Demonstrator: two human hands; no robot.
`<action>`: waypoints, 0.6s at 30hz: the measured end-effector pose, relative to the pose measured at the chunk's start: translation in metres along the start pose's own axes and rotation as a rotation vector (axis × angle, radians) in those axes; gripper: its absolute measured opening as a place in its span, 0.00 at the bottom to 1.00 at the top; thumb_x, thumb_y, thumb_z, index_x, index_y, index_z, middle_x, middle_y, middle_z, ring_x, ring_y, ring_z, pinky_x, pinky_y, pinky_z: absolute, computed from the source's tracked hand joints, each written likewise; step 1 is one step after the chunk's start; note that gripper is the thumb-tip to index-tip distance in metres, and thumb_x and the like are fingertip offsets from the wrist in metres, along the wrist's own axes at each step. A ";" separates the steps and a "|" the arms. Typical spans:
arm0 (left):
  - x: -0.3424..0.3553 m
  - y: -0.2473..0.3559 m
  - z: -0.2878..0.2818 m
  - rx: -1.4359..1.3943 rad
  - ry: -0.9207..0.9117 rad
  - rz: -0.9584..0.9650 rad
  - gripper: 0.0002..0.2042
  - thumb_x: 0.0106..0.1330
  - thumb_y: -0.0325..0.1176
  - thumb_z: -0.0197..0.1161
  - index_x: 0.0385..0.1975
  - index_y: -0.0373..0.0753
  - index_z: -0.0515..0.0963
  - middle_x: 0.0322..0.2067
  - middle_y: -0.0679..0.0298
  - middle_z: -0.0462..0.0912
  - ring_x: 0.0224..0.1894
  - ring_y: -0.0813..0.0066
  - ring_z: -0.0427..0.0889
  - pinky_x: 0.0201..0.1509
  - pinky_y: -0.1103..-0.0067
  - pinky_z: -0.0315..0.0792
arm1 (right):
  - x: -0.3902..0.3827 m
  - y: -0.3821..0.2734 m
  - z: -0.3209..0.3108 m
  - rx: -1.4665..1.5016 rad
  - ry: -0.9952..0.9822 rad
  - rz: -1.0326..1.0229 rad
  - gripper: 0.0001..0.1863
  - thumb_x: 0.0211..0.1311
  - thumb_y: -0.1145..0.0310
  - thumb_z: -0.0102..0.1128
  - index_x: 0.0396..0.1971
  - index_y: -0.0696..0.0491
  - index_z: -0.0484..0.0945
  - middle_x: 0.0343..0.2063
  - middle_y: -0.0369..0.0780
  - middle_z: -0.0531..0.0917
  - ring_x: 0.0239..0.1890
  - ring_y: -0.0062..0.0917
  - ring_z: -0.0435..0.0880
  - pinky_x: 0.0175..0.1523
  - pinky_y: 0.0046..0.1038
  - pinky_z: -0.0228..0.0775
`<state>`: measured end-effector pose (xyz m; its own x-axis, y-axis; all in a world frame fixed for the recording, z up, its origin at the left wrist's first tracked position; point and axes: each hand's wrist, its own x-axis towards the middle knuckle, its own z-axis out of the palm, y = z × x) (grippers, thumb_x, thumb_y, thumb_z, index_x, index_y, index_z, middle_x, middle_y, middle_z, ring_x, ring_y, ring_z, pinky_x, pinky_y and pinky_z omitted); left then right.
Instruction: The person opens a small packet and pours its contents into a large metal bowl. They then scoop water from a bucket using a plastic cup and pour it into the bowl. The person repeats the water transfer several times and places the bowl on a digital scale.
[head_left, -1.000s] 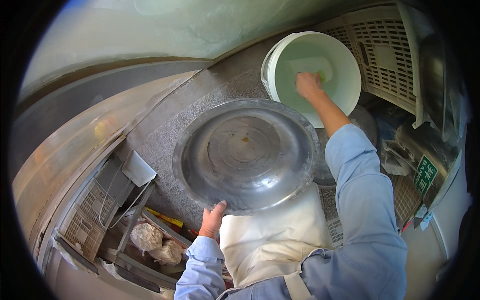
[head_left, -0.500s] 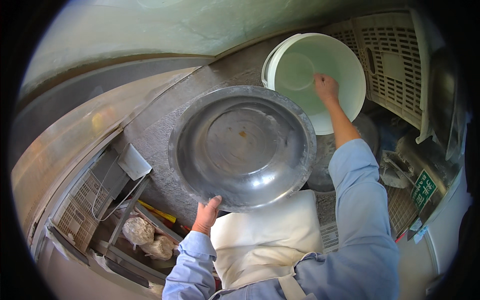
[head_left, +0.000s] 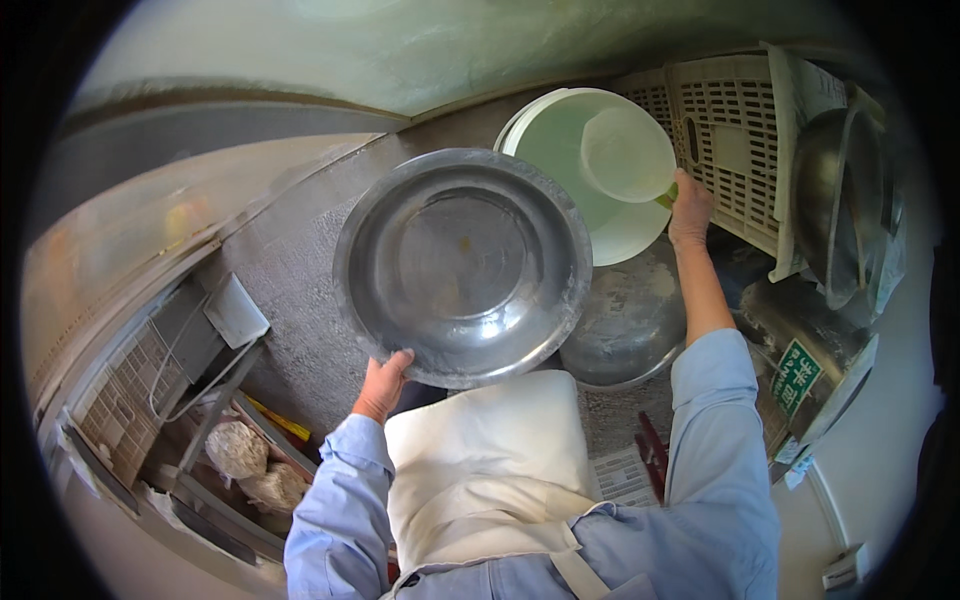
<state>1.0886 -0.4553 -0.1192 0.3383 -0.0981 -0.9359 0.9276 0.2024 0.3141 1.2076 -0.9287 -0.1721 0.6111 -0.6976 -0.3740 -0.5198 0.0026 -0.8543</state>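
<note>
My left hand [head_left: 383,384] grips the near-left rim of a wide metal basin [head_left: 462,262], thumb on top. The basin is tipped a little and has a whitish, dusty film and a small brown spot on its bottom. At its far right stands a tall white bucket [head_left: 545,150], pale green inside, partly covered by the basin's edge. My right hand [head_left: 692,208] is closed round the green handle of a whitish plastic dipper [head_left: 625,155]. The dipper's round bowl is over the bucket's mouth; I cannot tell what it holds.
A dusty metal basin [head_left: 628,320] lies bottom-up beside the bucket. A slatted plastic crate [head_left: 730,130] and more metal basins [head_left: 830,210] stand on the right, near a metal container [head_left: 835,325] with a green label. At left, a shelf holds filled plastic bags [head_left: 240,450] and a white tray [head_left: 237,310].
My right hand has come up out of the bucket to its right rim, bringing the dipper into sight. The view has shifted; my left hand still grips the basin.
</note>
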 end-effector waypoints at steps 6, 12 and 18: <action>0.013 -0.003 0.013 0.017 -0.032 -0.001 0.20 0.56 0.26 0.53 0.50 0.32 0.62 0.41 0.58 0.73 0.42 0.65 0.77 0.44 0.71 0.75 | -0.014 -0.063 -0.046 -0.081 -0.065 -0.230 0.17 0.55 0.67 0.52 0.11 0.57 0.63 0.13 0.29 0.62 0.20 0.14 0.58 0.27 0.21 0.52; 0.023 -0.005 0.029 -0.053 -0.068 0.056 0.21 0.55 0.28 0.56 0.49 0.32 0.63 0.41 0.58 0.74 0.40 0.65 0.77 0.40 0.71 0.75 | -0.046 -0.116 -0.062 -0.334 -0.133 -0.309 0.17 0.56 0.68 0.51 0.11 0.57 0.60 0.13 0.28 0.60 0.19 0.13 0.56 0.24 0.21 0.49; 0.033 -0.003 0.039 0.039 -0.047 0.029 0.21 0.53 0.31 0.56 0.48 0.34 0.65 0.41 0.59 0.74 0.38 0.69 0.77 0.36 0.74 0.73 | -0.072 -0.133 -0.055 -0.666 -0.226 -0.460 0.19 0.57 0.68 0.52 0.11 0.58 0.58 0.11 0.30 0.57 0.17 0.13 0.55 0.21 0.23 0.49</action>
<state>1.1031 -0.4976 -0.1445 0.3714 -0.1384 -0.9181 0.9224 0.1679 0.3478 1.2002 -0.9183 -0.0116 0.9163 -0.3653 -0.1640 -0.3898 -0.7198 -0.5744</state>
